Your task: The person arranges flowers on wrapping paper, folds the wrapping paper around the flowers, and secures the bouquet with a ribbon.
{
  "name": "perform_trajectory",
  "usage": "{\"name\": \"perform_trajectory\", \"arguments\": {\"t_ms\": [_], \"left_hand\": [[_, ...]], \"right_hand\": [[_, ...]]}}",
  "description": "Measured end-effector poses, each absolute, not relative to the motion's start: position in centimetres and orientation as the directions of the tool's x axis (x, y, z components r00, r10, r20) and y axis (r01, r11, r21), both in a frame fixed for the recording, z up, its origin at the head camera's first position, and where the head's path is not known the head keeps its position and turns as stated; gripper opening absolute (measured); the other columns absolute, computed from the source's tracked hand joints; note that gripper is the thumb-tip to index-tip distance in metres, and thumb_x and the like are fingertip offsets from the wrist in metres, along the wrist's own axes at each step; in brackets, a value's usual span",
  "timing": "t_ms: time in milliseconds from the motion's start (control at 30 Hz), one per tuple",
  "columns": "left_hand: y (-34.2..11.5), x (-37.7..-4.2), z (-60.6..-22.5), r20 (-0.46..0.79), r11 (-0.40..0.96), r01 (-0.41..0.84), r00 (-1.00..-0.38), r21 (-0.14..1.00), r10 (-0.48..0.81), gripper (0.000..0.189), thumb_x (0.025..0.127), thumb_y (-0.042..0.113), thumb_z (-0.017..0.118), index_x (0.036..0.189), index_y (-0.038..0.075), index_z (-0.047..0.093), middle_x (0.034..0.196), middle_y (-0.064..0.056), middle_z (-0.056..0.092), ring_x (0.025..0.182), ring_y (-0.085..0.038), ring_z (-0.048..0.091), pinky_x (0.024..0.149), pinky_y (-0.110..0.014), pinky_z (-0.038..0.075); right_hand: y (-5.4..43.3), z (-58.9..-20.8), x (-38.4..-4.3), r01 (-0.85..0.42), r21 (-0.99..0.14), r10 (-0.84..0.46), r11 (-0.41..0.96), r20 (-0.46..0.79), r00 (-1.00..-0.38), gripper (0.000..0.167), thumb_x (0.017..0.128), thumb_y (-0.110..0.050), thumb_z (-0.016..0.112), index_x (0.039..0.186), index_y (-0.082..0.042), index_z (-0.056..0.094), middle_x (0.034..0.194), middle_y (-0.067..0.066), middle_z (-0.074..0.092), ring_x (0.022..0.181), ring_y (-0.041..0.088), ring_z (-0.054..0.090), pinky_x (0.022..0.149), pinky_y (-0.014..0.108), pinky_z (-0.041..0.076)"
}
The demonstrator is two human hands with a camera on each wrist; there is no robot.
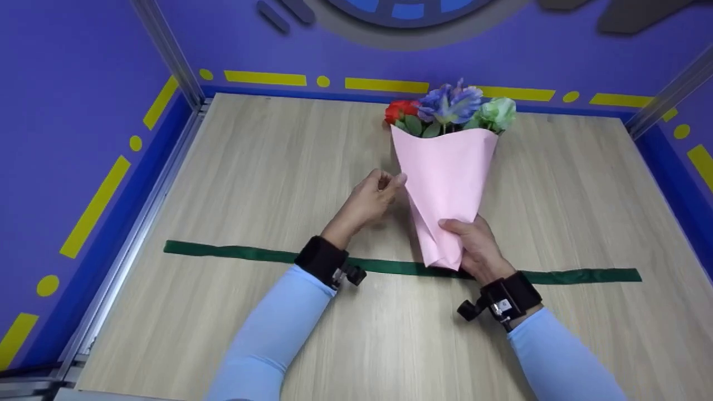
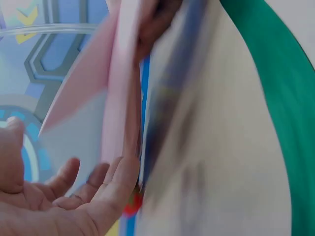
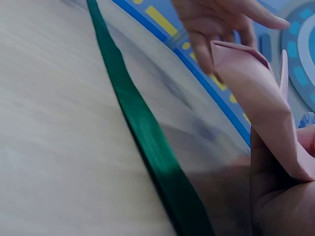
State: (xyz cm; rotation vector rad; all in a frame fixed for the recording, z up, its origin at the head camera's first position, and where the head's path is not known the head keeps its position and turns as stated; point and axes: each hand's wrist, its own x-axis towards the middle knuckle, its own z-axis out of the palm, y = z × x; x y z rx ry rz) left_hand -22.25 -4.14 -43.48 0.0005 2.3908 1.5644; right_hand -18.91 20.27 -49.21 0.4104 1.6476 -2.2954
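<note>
A bouquet wrapped in pink paper [image 1: 448, 172] leans away from me over the table. Out of its top stand a red flower [image 1: 400, 110], a blue-purple flower [image 1: 450, 104] and a pale green flower [image 1: 497, 113]. My right hand [image 1: 482, 250] grips the narrow lower end, thumb across the front of the wrap. At the paper's left edge is my left hand [image 1: 370, 197]; in the left wrist view its fingers [image 2: 118, 184] are loosely bent against the paper, the thumb apart. A green ribbon [image 1: 234, 252] runs behind the bouquet's lower end.
The ribbon lies flat across the wooden table [image 1: 267, 156], left to right, passing under both arms. A blue wall [image 1: 367, 61] with yellow marks closes off the back, and similar panels stand at both sides. Each wrist wears a black strap [image 1: 321, 262] with a small camera.
</note>
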Motion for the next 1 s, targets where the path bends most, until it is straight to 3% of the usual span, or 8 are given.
{"name": "perform_trajectory", "arguments": {"t_ms": [100,200,400,667,767,900,1000], "left_hand": [[-3.2,-22.8,-43.6,-0.275,0.333,-0.225,-0.955,0.916,0.109,0.071,0.103,0.063,0.056,0.143,0.005,0.05,0.137,-0.016,0.063,0.123,-0.027,0.063,0.103,-0.041,0.053],[-2.9,-23.2,-44.1,-0.305,0.265,-0.276,-0.949,0.924,0.076,0.066,0.106,0.047,0.06,0.153,0.001,0.047,0.149,-0.018,0.059,0.133,-0.026,0.059,0.113,-0.041,0.048],[-2.9,-23.0,-45.1,-0.268,-0.061,-0.269,-0.963,0.961,0.028,0.044,0.107,0.01,0.057,0.149,-0.001,0.052,0.14,-0.018,0.064,0.124,-0.026,0.066,0.105,-0.037,0.054],[-3.7,-23.2,-45.3,-0.333,-0.383,-0.318,-0.943,0.867,0.027,0.038,0.108,0.006,0.05,0.146,0.0,0.048,0.13,-0.017,0.062,0.114,-0.026,0.066,0.09,-0.033,0.058],[-4.0,-23.3,-45.4,-0.379,-0.463,-0.344,-0.925,0.817,0.019,0.036,0.108,0.004,0.047,0.144,-0.003,0.049,0.132,-0.018,0.059,0.118,-0.027,0.062,0.094,-0.035,0.056],[-3.8,-23.4,-45.7,-0.413,-0.527,-0.347,-0.911,0.776,-0.009,0.035,0.106,-0.001,0.047,0.141,-0.005,0.049,0.14,-0.019,0.053,0.128,-0.028,0.054,0.109,-0.039,0.049],[-3.3,-23.4,-45.9,-0.431,-0.564,-0.34,-0.902,0.753,-0.031,0.025,0.105,-0.004,0.047,0.13,-0.004,0.052,0.136,-0.017,0.052,0.126,-0.025,0.051,0.111,-0.037,0.046]], "right_hand": [[19.0,-49.5,-18.5,0.38,-0.873,-0.062,-0.305,-0.38,-0.923,0.044,0.094,0.008,0.064,0.133,0.003,0.046,0.112,0.006,0.068,0.101,0.021,0.072,0.089,0.036,0.062],[18.0,-49.8,-18.1,0.384,-0.873,-0.069,-0.301,-0.382,-0.922,0.043,0.093,0.008,0.065,0.132,0.004,0.046,0.11,0.006,0.069,0.098,0.02,0.073,0.087,0.035,0.062],[17.0,-50.2,-17.5,0.384,-0.859,-0.118,-0.339,-0.366,-0.923,0.039,0.095,0.005,0.065,0.13,0.003,0.05,0.11,0.008,0.072,0.099,0.022,0.074,0.086,0.038,0.063],[16.4,-50.3,-17.2,0.387,-0.828,-0.141,-0.407,-0.362,-0.922,0.033,0.098,0.005,0.063,0.128,0.001,0.051,0.109,0.007,0.073,0.101,0.022,0.074,0.088,0.038,0.062],[16.3,-50.0,-17.1,0.381,-0.827,-0.143,-0.414,-0.354,-0.924,0.031,0.099,0.005,0.063,0.128,0.001,0.052,0.111,0.007,0.073,0.102,0.022,0.074,0.089,0.038,0.062],[15.8,-49.5,-16.8,0.365,-0.832,-0.152,-0.418,-0.332,-0.931,0.03,0.099,0.004,0.063,0.127,0.0,0.053,0.112,0.007,0.072,0.103,0.023,0.074,0.09,0.039,0.062],[15.4,-49.0,-16.5,0.346,-0.845,-0.167,-0.408,-0.303,-0.938,0.03,0.099,0.005,0.063,0.127,-0.001,0.053,0.112,0.008,0.072,0.103,0.023,0.074,0.089,0.04,0.062]]}}
